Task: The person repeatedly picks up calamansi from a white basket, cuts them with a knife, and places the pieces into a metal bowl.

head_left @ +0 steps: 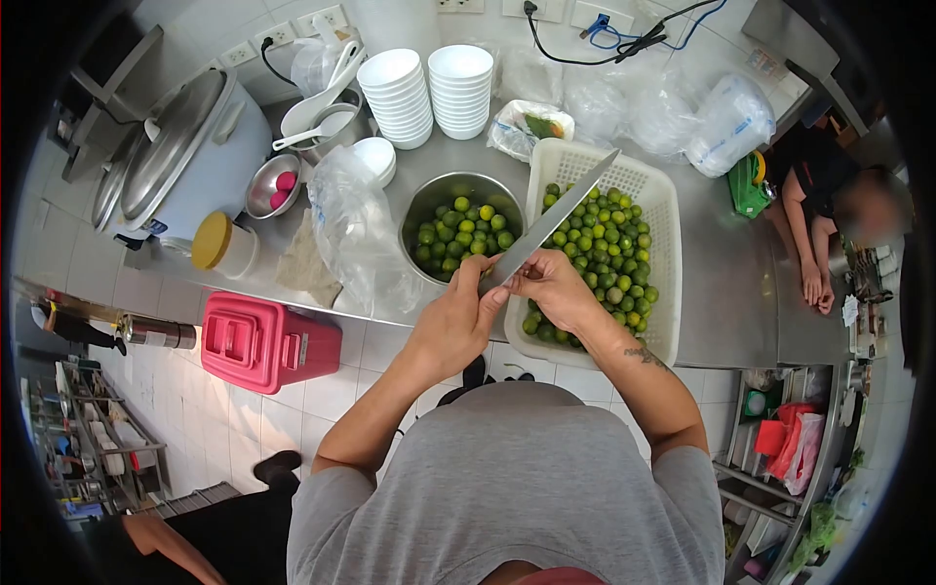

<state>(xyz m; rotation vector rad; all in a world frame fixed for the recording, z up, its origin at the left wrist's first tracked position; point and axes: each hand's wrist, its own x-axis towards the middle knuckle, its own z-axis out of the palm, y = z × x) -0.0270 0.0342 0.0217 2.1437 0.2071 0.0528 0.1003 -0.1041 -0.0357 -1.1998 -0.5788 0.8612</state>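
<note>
- The knife [558,216] is held over the gap between the metal pot [466,183] and the white basket [666,253]; its tip is pointed up and to the right, across the basket.
- The handle is covered by the hands and cannot be made out.
- The left hand [450,322] is closed about the near end of the blade, with the thumb laid along it; the remaining fingers are partly hidden behind the steel.
- The fingers of the right hand [558,291] are bent together beside the blade. Whether anything is pinched between them cannot be told.
- Limes are contained in both the pot and the basket. Part of the basket's load is screened by the blade, the right hand and the forearm; the lower layers are concealed by those on top.
- The pot's near rim is partly covered by the left hand.
- A crumpled plastic bag [351,224] is placed on the desk [721,302], left of the pot; its contents, if any, cannot be read.
- Behind the basket, a green and orange item is wrapped in a clear bag [528,129] and cannot be identified.
- At the right, a second person's hands [817,283] are rested on the desk.
- At the lower left, a person in dark clothing [229,517] is cut off by the frame edge.
</note>
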